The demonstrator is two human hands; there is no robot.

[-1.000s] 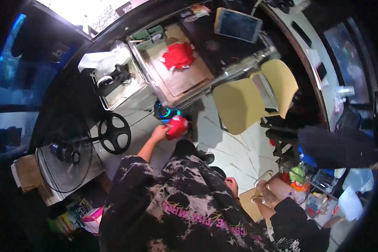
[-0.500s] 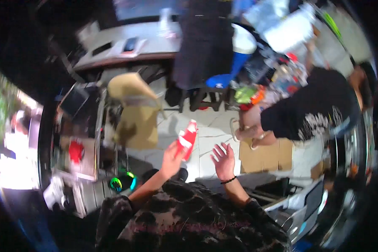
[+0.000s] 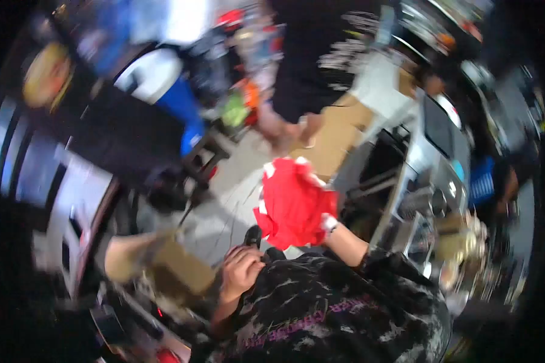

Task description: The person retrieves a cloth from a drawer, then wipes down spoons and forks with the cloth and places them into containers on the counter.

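Red cloth piece (image 3: pixel 293 206), white-edged: spreading out in front of your torso, raised above the pale tiled floor (image 3: pixel 236 172).

Right hand (image 3: pixel 329 222): supporting the cloth, which is covering nearly all of it; only the wrist end is showing, so how far the fingers are opening or gripping cannot be told.

Left hand (image 3: pixel 242 267): hanging near your dark patterned shirt (image 3: pixel 309 308), apart from the cloth, its fingers curling loosely inward; whether the palm is enclosing anything cannot be told.

Black shoe (image 3: pixel 253 235): showing between left hand and cloth.

Cardboard sheet (image 3: pixel 343 130): lying on the floor beyond the cloth, beside a co-worker in black (image 3: pixel 318 60).

Blue-and-white container (image 3: pixel 184 103): standing beyond, to the left, blurring.

Yellow chair (image 3: pixel 184 260): standing left of your left hand, also blurring.
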